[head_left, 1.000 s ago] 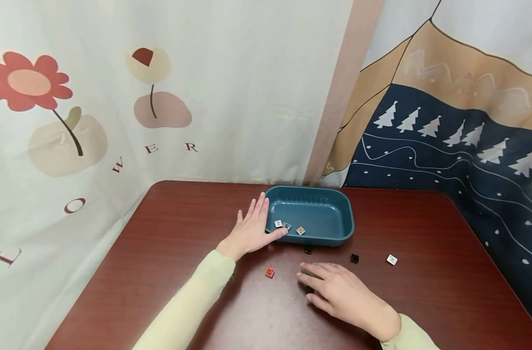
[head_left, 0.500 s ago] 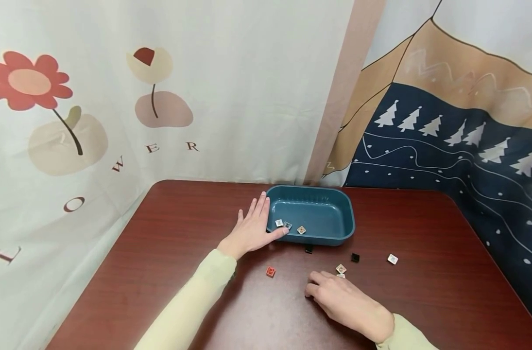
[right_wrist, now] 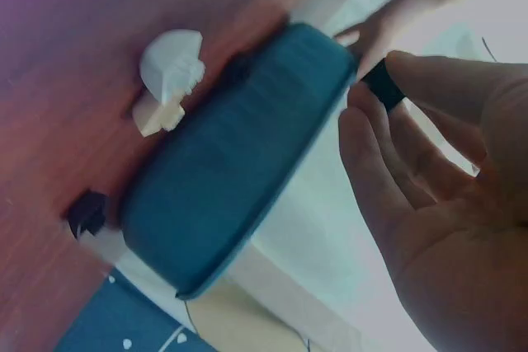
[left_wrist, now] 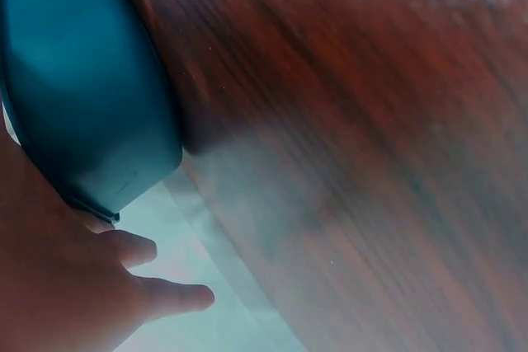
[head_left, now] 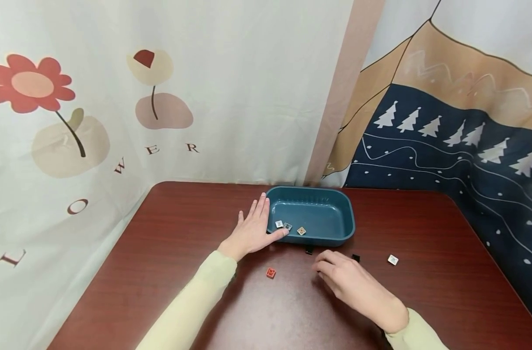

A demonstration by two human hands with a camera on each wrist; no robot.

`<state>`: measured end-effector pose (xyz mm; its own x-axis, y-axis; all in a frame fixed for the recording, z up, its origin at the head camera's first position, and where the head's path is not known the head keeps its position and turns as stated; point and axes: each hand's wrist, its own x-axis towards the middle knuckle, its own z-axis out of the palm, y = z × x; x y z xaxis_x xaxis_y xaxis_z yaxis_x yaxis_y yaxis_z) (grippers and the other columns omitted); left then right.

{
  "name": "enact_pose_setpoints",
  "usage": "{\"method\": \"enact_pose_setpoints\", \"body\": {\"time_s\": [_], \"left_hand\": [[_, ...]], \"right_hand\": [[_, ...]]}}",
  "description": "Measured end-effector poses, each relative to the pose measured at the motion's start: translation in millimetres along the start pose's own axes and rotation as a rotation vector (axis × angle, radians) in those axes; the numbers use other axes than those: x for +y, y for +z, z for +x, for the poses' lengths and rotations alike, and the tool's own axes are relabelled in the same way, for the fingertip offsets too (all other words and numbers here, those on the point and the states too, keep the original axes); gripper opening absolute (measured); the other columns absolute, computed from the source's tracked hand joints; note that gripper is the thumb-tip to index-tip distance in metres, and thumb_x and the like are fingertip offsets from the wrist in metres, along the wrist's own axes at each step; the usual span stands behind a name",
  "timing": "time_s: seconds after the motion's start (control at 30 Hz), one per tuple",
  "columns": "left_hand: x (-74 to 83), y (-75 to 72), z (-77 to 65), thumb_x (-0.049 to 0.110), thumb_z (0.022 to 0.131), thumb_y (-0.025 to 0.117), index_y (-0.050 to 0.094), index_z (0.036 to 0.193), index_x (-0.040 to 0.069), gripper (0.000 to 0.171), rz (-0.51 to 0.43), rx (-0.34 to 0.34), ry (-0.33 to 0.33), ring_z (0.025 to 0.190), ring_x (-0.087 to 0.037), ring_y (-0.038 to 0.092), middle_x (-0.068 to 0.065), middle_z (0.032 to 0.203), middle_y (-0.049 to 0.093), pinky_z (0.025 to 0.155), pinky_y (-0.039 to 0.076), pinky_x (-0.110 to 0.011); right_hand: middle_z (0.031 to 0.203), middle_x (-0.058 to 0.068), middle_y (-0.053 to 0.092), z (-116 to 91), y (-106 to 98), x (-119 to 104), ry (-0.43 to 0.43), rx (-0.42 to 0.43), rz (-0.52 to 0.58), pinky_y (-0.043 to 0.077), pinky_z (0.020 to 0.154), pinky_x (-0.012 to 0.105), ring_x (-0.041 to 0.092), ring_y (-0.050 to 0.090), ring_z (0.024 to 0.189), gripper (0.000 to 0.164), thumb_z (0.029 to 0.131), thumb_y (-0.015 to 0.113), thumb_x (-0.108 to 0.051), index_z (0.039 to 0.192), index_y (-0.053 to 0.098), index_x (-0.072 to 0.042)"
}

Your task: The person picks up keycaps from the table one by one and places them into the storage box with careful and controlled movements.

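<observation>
Fingertips of the right hand (head_left: 351, 282) pinch a small black square block (right_wrist: 382, 86); lift it gently over the teal plastic tray (head_left: 335, 218), which the flat left hand (head_left: 252, 231) steadies.

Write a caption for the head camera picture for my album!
Left hand rests against a teal tray while the right hand pinches a small piece.

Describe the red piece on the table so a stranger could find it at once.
Start at the teal tray on the brown table. Just in front of its left corner, between the two forearms, lies the red piece. It is the only red one; the loose pieces near it are black or white.
</observation>
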<state>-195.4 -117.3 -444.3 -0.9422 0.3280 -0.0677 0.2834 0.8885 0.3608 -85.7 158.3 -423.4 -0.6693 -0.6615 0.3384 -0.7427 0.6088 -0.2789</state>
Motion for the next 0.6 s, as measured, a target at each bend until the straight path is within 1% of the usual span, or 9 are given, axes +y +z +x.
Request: {"method": "enact_pose_setpoints", "body": {"time_s": [0.07, 0.17, 0.23, 0.3, 0.4, 0.47, 0.53, 0.6], "left_hand": [[-0.3, -0.9, -0.1, 0.079, 0.093, 0.048, 0.004, 0.166, 0.005, 0.112, -0.002, -0.002, 0.001, 0.159, -0.033, 0.006, -0.006, 0.174, -0.007, 0.119, 0.011, -0.07], [-0.7, -2.8, 0.0, 0.078, 0.093, 0.049, 0.004, 0.166, 0.005, 0.112, -0.005, 0.0, -0.003, 0.16, -0.031, 0.006, -0.006, 0.174, -0.007, 0.119, 0.01, -0.069], [-1.2, -3.3, -0.3, 0.078, 0.093, 0.049, 0.004, 0.166, 0.005, 0.112, 0.002, -0.001, -0.008, 0.16, -0.03, 0.007, -0.006, 0.174, -0.006, 0.119, 0.011, -0.069], [-1.5, -3.3, -0.4, 0.079, 0.093, 0.049, 0.004, 0.166, 0.006, 0.113, 0.006, -0.009, -0.01, 0.16, -0.029, 0.006, -0.006, 0.174, -0.006, 0.119, 0.011, -0.069], [-1.6, -2.3, -0.2, 0.08, 0.093, 0.047, 0.004, 0.166, 0.005, 0.113, 0.005, -0.023, -0.002, 0.16, -0.029, 0.006, -0.006, 0.174, -0.007, 0.119, 0.011, -0.07], [-1.2, -2.4, 0.4, 0.081, 0.092, 0.046, 0.004, 0.166, 0.005, 0.113, 0.002, -0.023, 0.003, 0.16, -0.029, 0.006, -0.006, 0.174, -0.007, 0.119, 0.011, -0.07], [-1.0, -1.9, 1.0, 0.082, 0.092, 0.045, 0.004, 0.166, 0.005, 0.114, 0.001, -0.02, 0.004, 0.16, -0.028, 0.006, -0.006, 0.174, -0.007, 0.119, 0.011, -0.07], [-1.1, -0.7, 1.4, 0.082, 0.092, 0.045, 0.004, 0.166, 0.005, 0.114, 0.001, -0.017, 0.004, 0.16, -0.028, 0.007, -0.006, 0.174, -0.007, 0.12, 0.011, -0.069]], "right_hand": [[0.106, -0.003, 0.067, 3.8, -3.3, 2.9, -0.001, 0.056, 0.002, 0.059, 0.082, 0.029, 0.011, 0.064, 0.096, 0.032, 0.079, 0.087, 0.002, 0.107, 0.077, -0.01], [0.107, -0.001, 0.068, 11.1, -8.0, 8.1, 0.011, 0.149, -0.008, 0.06, 0.081, 0.031, 0.013, 0.065, 0.096, 0.035, 0.078, 0.087, 0.006, 0.108, 0.077, -0.01], [0.108, 0.0, 0.069, 15.6, -10.0, 12.8, 0.035, 0.21, -0.025, 0.06, 0.081, 0.033, 0.015, 0.067, 0.097, 0.035, 0.079, 0.085, 0.006, 0.11, 0.077, -0.009], [0.11, 0.002, 0.07, 18.9, -10.9, 18.1, 0.076, 0.25, -0.034, 0.06, 0.08, 0.036, 0.017, 0.067, 0.097, 0.035, 0.082, 0.084, 0.005, 0.114, 0.075, -0.007], [0.109, 0.006, 0.071, 22.8, -10.3, 27.0, 0.144, 0.281, -0.029, 0.06, 0.078, 0.038, 0.019, 0.067, 0.094, 0.034, 0.085, 0.082, 0.003, 0.117, 0.072, -0.004], [0.108, 0.008, 0.071, 26.4, -9.8, 32.8, 0.181, 0.289, -0.017, 0.06, 0.077, 0.039, 0.02, 0.068, 0.091, 0.032, 0.086, 0.081, 0.003, 0.116, 0.071, -0.003], [0.108, 0.008, 0.071, 30.6, -9.1, 38.0, 0.208, 0.288, -0.003, 0.06, 0.078, 0.041, 0.021, 0.068, 0.093, 0.029, 0.087, 0.08, 0.003, 0.114, 0.072, -0.003], [0.111, 0.009, 0.072, 34.6, -8.2, 42.4, 0.225, 0.285, 0.008, 0.059, 0.082, 0.042, 0.024, 0.07, 0.098, 0.027, 0.088, 0.08, 0.001, 0.114, 0.074, -0.003]]}}
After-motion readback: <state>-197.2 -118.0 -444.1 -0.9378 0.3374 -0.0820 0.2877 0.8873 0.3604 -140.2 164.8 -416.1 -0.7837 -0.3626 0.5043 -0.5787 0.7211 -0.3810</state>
